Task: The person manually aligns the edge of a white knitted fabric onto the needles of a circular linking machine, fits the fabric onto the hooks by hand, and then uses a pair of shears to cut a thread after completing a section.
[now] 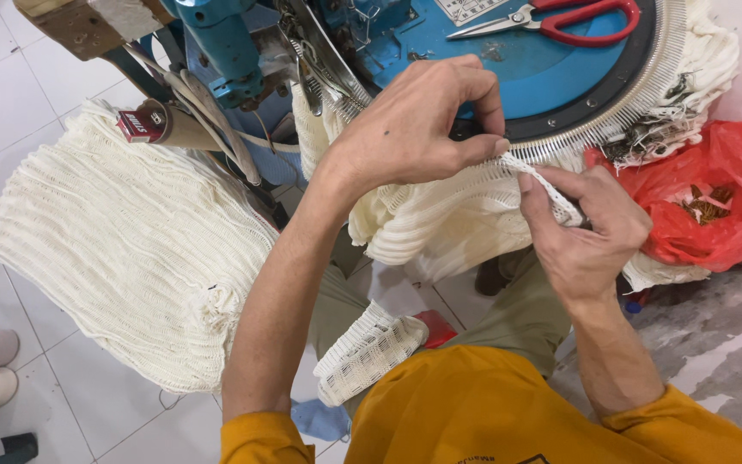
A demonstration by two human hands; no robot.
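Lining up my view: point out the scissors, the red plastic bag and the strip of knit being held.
red-handled scissors (560, 19), head view, on the handles.
red plastic bag (732, 172), head view, on its upper side.
cream knit strip (551, 196), head view, between both hands.

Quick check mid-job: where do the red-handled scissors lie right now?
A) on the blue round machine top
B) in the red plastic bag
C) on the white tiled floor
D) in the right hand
A: the red-handled scissors lie flat on the blue round machine top, above both hands, which pinch the cream knitted fabric.
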